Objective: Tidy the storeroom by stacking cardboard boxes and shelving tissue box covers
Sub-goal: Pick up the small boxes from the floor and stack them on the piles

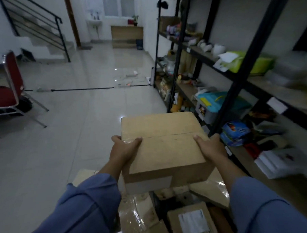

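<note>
A closed brown cardboard box is held up in front of me, above the floor. My left hand grips its left edge, thumb over the taped top seam. My right hand grips the right edge, thumb on top. Below it lies a pile of other cardboard boxes, some with open flaps and one with a white label. No tissue box cover can be made out on the shelves, which are blurred.
A black metal shelf rack full of assorted goods runs along the right wall. A red chair stands at the left, a staircase with black railing behind it. A black cable crosses the tiled floor.
</note>
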